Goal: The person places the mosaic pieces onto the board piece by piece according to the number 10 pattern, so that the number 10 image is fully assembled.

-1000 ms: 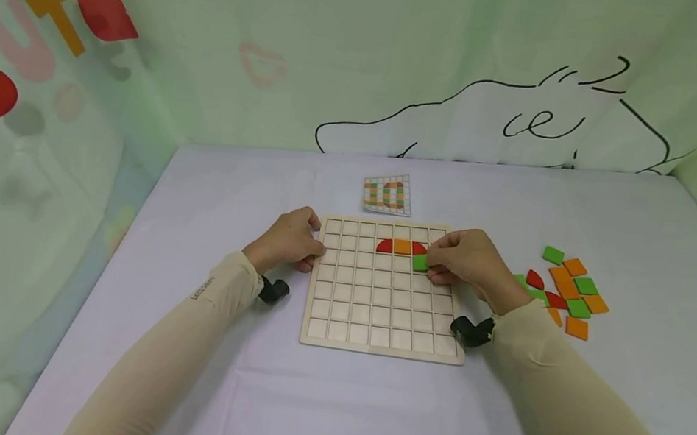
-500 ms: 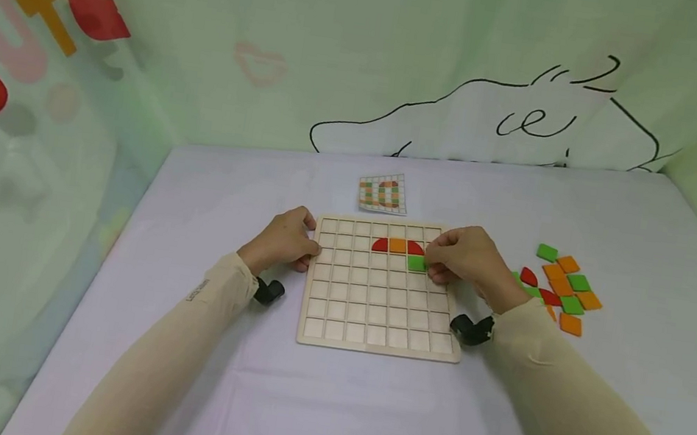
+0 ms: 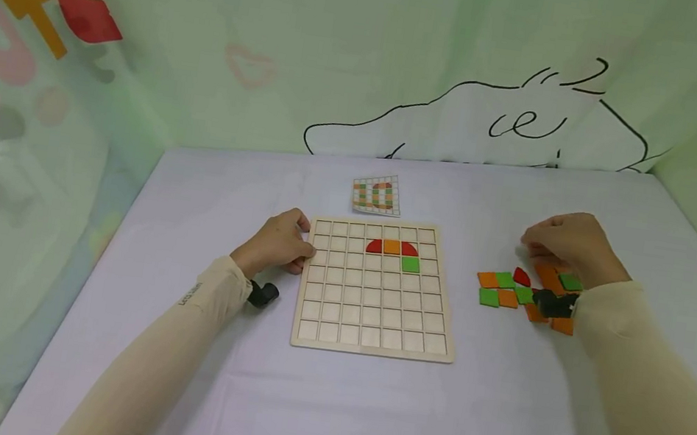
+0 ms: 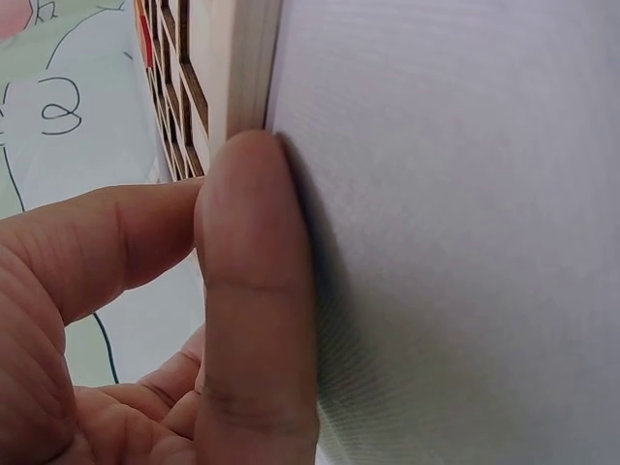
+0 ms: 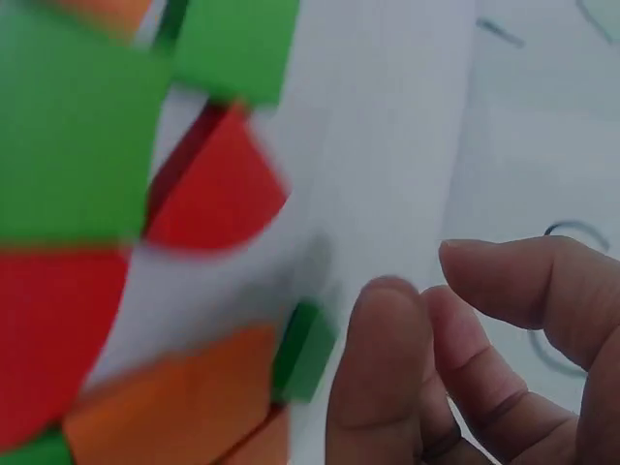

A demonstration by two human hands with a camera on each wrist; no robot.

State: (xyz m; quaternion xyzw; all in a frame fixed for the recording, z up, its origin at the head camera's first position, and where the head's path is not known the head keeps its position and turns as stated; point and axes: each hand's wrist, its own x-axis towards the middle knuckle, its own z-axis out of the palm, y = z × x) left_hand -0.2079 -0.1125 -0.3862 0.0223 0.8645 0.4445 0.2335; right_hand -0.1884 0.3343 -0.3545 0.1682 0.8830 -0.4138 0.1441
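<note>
My left hand (image 3: 274,240) holds the left edge of a wooden grid board (image 3: 375,316), its thumb (image 4: 257,218) against the board's side. Near the board's top, an orange tile (image 3: 392,247) sits between two red rounded tiles, with a green square tile (image 3: 411,264) below the right-hand one. Over the far side of the loose tile pile hovers my right hand (image 3: 575,243). In the right wrist view its thumb (image 5: 383,358) and index finger are apart with nothing between them. A green tile (image 5: 308,354) lies close to that thumb. The right hand and wrist camera hide part of the pile.
Loose tiles right of the board include an orange square (image 3: 488,279), a green square (image 3: 490,297) and a red rounded one (image 3: 522,277). Behind the board lies a pattern card (image 3: 377,195). A printed curtain (image 3: 268,28) rises behind the white table (image 3: 321,414).
My right hand has let go of the green square tile, which now lies in the board, and has moved right to the pile. The left hand stays at the board's edge.
</note>
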